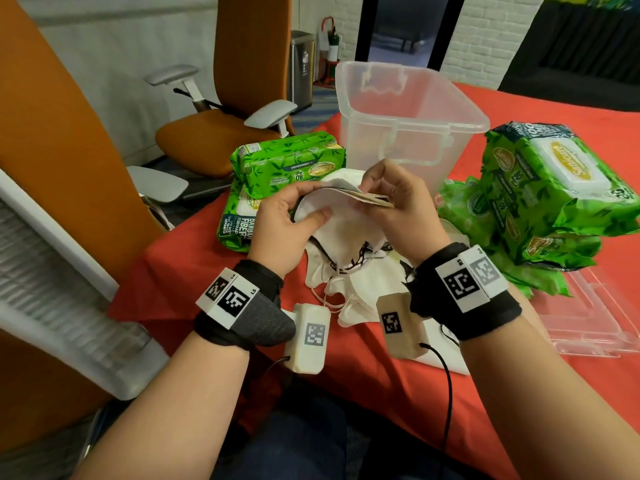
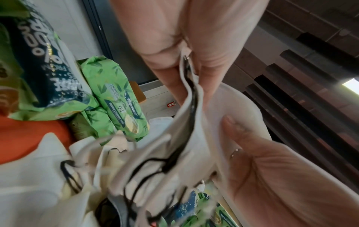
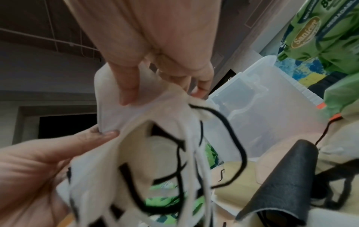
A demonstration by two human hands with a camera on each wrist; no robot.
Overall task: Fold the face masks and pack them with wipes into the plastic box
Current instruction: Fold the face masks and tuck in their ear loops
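While the clear plastic box (image 1: 408, 112) stands open and unfilled at the table's (image 1: 398, 382) far side, ready for packing, green wipes packs (image 1: 550, 188) reading "Sanicare" and "80" flank it. Left hand (image 1: 287, 223) and right hand (image 1: 398, 202) both pinch a white face mask (image 1: 332, 202) above the mask pile (image 1: 349, 271), apparently creasing it.

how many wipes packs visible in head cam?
At least 5 green plastic wipes packs: two stacked at the left, one big pack top right, two lower in that right pile. More may be hidden in the right pile.
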